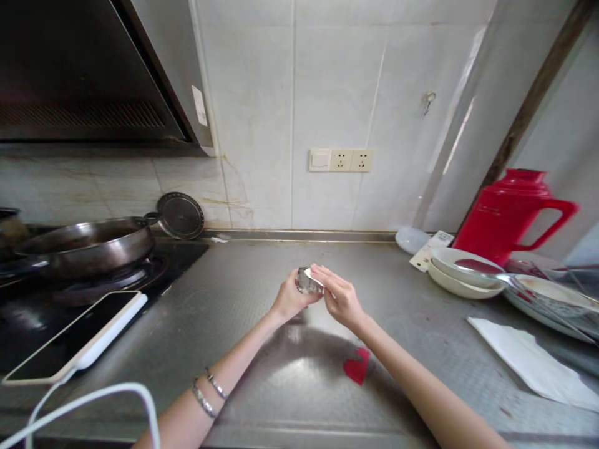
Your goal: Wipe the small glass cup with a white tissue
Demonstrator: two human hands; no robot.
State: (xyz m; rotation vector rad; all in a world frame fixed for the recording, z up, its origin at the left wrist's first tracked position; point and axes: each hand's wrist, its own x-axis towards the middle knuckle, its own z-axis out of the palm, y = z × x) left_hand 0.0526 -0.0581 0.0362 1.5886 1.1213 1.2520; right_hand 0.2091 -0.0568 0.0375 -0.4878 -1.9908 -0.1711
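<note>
My left hand (291, 298) is wrapped round a small, clear glass-like vessel (306, 284), held just above the steel counter. The vessel is tilted, and part of it is hidden by my fingers. At its right side, my right hand (340, 298) presses a white piece of tissue (314, 276) against the vessel's upper edge, fingers together. Below the hands, a torn red scrap (357, 366) lies flat on the counter.
A pan (88, 246) sits on the stove at left, near a phone (75, 337) with a white cable. At right are stacked bowls (461, 284), a red thermos jug (505, 215), a patterned plate (552, 302) and a folded white tissue (533, 362). Sockets (341, 160) are on the wall.
</note>
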